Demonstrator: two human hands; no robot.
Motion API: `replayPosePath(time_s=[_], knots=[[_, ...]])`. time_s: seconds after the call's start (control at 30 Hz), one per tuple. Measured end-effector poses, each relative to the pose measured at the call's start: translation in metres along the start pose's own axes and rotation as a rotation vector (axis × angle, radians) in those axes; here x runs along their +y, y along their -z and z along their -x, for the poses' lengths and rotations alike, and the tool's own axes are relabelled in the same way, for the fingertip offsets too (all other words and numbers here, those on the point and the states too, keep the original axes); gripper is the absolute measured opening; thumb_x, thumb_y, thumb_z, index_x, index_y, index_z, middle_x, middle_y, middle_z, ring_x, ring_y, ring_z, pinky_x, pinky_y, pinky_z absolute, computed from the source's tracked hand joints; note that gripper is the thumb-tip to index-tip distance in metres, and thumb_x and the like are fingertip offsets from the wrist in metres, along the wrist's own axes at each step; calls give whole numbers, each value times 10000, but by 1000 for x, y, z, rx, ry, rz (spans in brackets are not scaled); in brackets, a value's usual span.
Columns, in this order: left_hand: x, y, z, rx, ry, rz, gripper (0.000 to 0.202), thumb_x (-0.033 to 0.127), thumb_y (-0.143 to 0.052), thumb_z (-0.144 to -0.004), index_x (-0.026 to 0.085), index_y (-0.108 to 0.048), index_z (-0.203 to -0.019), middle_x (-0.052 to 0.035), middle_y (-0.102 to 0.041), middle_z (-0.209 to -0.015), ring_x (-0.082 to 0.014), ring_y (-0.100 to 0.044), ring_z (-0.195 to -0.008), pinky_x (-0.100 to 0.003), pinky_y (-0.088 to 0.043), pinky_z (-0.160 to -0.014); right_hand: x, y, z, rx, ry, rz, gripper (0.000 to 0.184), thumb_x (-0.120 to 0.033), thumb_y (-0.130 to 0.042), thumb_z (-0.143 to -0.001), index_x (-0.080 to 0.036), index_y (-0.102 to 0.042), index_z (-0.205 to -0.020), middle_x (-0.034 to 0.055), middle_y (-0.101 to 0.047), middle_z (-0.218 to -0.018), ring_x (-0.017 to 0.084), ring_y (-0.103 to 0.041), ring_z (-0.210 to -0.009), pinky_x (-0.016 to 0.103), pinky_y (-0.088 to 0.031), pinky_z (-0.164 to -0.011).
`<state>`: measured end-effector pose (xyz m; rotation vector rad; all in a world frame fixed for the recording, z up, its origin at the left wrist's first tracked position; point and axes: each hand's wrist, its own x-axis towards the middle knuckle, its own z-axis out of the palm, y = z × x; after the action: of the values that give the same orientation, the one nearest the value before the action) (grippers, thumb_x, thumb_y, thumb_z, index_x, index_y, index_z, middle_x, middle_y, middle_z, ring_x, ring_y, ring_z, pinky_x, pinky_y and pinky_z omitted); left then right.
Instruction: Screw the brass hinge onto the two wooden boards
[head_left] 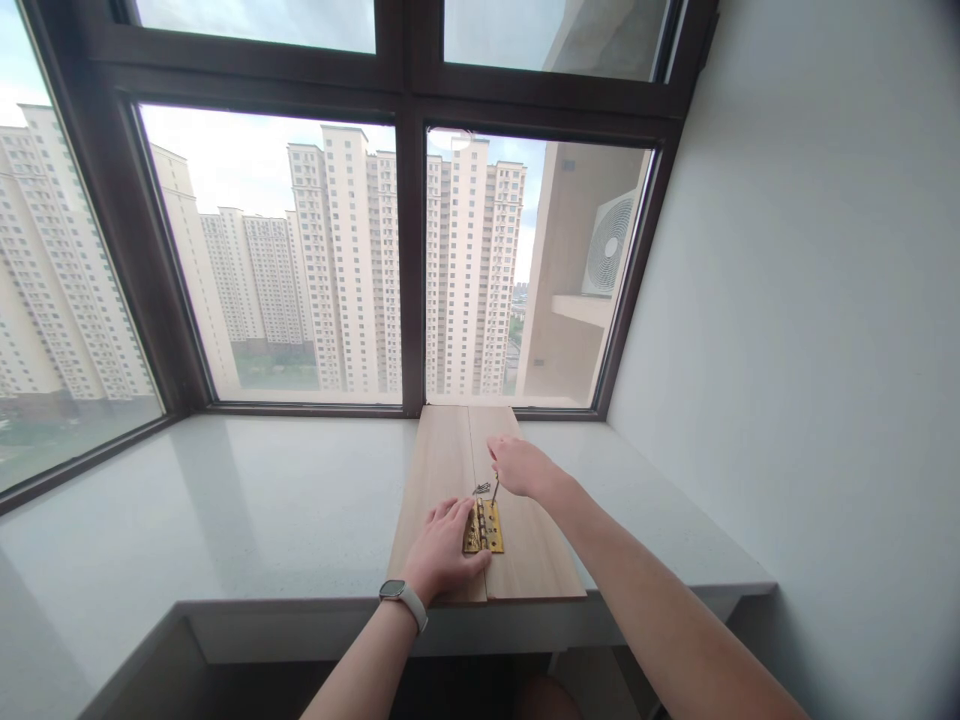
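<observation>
Wood boards (442, 460) on pale windowsill (262, 500), dark-framed window (411, 260), white wall (810, 300)

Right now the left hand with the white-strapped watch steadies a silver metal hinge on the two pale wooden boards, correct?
Not quite: the head view shows the left hand steadying a gold-coloured brass hinge, not silver, on the pale wooden boards.
</observation>
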<state>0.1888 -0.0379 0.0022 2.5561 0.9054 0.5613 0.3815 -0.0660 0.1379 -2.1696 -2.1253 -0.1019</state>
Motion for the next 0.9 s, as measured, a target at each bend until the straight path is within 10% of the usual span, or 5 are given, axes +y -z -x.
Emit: replayPosePath(time_s=[0.9], knots=[[0, -1, 0, 13, -14, -1, 808, 545, -601, -781, 240, -397, -1501, -59, -497, -1504, -319, -303, -1459, -433, -234, -1199, 4, -1, -2, -19, 47, -19, 58, -220, -541, -943, -201, -577, -984, 88, -617, -1084, 182, -617, -866, 279, -351, -665]])
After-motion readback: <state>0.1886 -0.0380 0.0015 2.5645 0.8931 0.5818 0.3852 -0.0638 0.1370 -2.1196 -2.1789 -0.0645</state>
